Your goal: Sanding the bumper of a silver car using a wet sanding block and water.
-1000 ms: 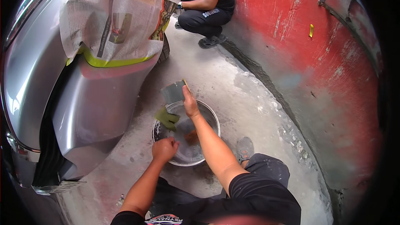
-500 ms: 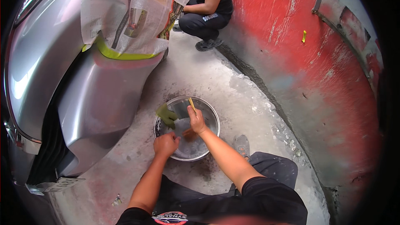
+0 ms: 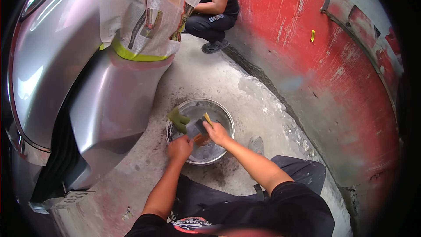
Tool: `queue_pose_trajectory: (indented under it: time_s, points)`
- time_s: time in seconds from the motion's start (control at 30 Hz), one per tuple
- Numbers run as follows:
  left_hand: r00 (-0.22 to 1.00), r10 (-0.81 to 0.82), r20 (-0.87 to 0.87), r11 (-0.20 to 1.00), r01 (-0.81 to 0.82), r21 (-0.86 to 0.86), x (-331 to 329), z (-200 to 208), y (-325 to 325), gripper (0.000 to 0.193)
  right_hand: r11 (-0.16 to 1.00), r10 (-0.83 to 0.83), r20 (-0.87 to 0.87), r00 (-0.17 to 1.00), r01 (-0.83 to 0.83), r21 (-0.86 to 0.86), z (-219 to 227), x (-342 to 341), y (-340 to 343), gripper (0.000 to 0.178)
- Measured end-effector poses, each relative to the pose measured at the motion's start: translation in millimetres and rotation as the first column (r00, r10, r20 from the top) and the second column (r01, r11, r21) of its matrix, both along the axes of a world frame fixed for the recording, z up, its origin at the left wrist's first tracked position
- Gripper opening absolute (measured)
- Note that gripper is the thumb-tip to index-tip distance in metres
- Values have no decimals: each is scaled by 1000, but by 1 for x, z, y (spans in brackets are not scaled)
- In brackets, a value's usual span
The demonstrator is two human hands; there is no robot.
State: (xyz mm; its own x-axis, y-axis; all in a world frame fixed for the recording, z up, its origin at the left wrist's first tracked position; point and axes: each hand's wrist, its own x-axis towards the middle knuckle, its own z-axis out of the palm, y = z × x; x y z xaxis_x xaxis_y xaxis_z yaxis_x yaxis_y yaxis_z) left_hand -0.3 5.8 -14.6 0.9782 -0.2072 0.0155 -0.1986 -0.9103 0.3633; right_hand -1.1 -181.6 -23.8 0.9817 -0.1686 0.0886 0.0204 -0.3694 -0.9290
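Above a basin [image 3: 206, 153] on concrete floor [image 3: 215, 77] near a red wall [image 3: 276, 13], the right grip [image 3: 216, 132] clamps a grey sheet [image 3: 200, 126]; left grip [image 3: 180, 148] unclear.

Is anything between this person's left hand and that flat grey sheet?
Nothing visible stands between the left hand and the flat, dark grey sheet in the right hand. The olive-green, forked piece lies beyond, at the round silver metal basin's rim.

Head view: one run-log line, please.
right hand: holds gray sheet over basin | left hand: over basin rim, near sheet, grip unclear | basin: on floor
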Motion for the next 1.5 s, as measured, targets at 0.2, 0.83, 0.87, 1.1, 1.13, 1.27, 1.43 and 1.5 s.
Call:
queue_pose_trajectory:
  time_s: [0.2,0.83,0.87,1.1,1.13,1.27,1.43,1.5]
  points:
    - [1000,-15,-13,1000,15,-3,1,-1,-9,20,522,457,-625,632,-760,-387,-65,37,-14,47]
    - [997,-2,-81,996,9,88,2,2,-6,22,58,201,-956,214,-977,-207,-146,92,19,47]
    - [996,2,-91,995,7,96,2,2,-5,22,3,208,-947,243,-969,-248,-144,96,18,48]
    - [995,15,-97,994,-4,111,-4,7,-3,19,31,287,-822,492,-862,-506,-137,92,39,43]
    - [997,7,-73,995,1,101,-4,6,-5,20,59,312,-821,478,-872,-485,-139,94,45,43]
    - [996,-12,-91,994,22,104,-2,7,-6,21,141,385,-822,419,-907,-396,-148,106,52,43]
    - [994,-40,-99,992,52,116,1,4,-14,23,247,400,-831,386,-919,-308,-137,135,10,43]
    - [994,-48,-101,990,61,128,1,3,-13,24,271,402,-832,382,-918,-291,-111,142,-3,43]
